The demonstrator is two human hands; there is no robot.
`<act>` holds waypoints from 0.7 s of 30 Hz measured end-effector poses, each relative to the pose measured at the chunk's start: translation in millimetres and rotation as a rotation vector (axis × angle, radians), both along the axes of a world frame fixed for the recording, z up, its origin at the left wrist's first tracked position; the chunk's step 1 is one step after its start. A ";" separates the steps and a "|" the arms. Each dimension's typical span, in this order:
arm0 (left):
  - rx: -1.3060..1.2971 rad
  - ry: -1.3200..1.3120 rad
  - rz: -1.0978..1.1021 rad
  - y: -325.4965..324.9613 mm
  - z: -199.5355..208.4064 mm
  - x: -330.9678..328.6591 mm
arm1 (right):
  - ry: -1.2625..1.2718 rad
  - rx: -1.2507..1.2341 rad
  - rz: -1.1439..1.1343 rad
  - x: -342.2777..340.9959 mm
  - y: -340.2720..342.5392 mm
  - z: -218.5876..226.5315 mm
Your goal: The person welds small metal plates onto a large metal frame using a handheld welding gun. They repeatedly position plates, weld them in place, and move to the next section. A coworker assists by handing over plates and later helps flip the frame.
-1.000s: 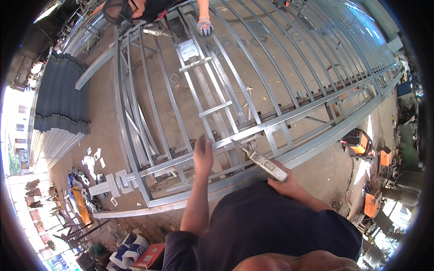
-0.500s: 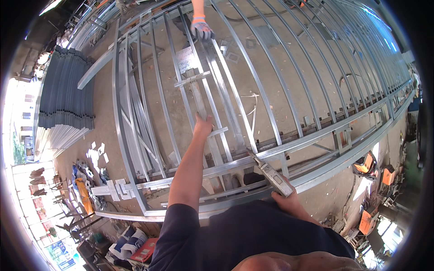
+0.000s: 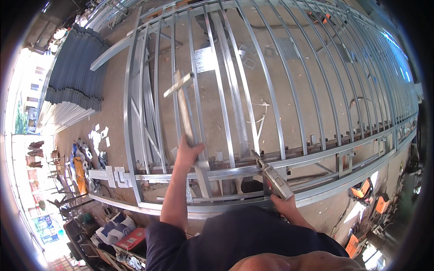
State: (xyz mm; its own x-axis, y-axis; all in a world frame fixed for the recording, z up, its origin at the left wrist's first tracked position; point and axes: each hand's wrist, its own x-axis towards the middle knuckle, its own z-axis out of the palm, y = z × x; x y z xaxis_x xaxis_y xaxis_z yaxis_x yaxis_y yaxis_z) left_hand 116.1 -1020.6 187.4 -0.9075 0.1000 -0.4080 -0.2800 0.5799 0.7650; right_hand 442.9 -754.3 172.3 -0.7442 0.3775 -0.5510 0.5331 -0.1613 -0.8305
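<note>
My left hand is wrapped round a long flat metal bar that has short crosspieces near its far end and close to my hand. The bar lies aslant over the left part of a large steel frame made of parallel bars between long rails. My right hand grips a grey, boxy hand tool with a narrow nose; its exact kind is unclear. The nose points away from me, over the near rail, beside the foot of one bar. My right fingers are partly hidden by the tool.
A tall stack of grey metal profiles stands at the far left. Flat metal plates lie at the frame's left corner. Orange machines are on the floor at the right. A red box sits behind me at lower left.
My left hand has moved left and nearer to me, shifting the bar with crosspieces from its place across the frame bars. Another person's gloved hand at the far side has left the view.
</note>
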 end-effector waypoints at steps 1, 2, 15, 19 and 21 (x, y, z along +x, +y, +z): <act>-0.048 0.000 0.000 -12.5 1.3 16.9 | -0.020 -0.002 0.012 1.7 -1.9 2.0; -0.097 0.000 -0.001 -24.1 3.8 32.9 | -0.012 0.028 0.037 2.5 -4.0 4.5; -0.303 -0.004 -0.027 -168.0 -20.6 216.1 | 0.080 0.145 0.162 64.8 -102.0 37.7; -0.265 0.039 -0.069 -207.7 -24.0 251.0 | 0.201 0.258 0.222 96.9 -152.2 39.2; -0.239 0.094 -0.081 -219.7 -21.2 266.2 | 0.206 0.106 0.206 120.4 -170.5 29.7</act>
State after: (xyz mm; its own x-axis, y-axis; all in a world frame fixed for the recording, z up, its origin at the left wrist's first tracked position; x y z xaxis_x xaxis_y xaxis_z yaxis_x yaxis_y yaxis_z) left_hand 382.3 -1240.3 166.2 -0.9354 0.0851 -0.3431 -0.1594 0.7647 0.6243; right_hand 563.3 -924.8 201.9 -0.9029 0.2547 -0.3462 0.3642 0.0260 -0.9309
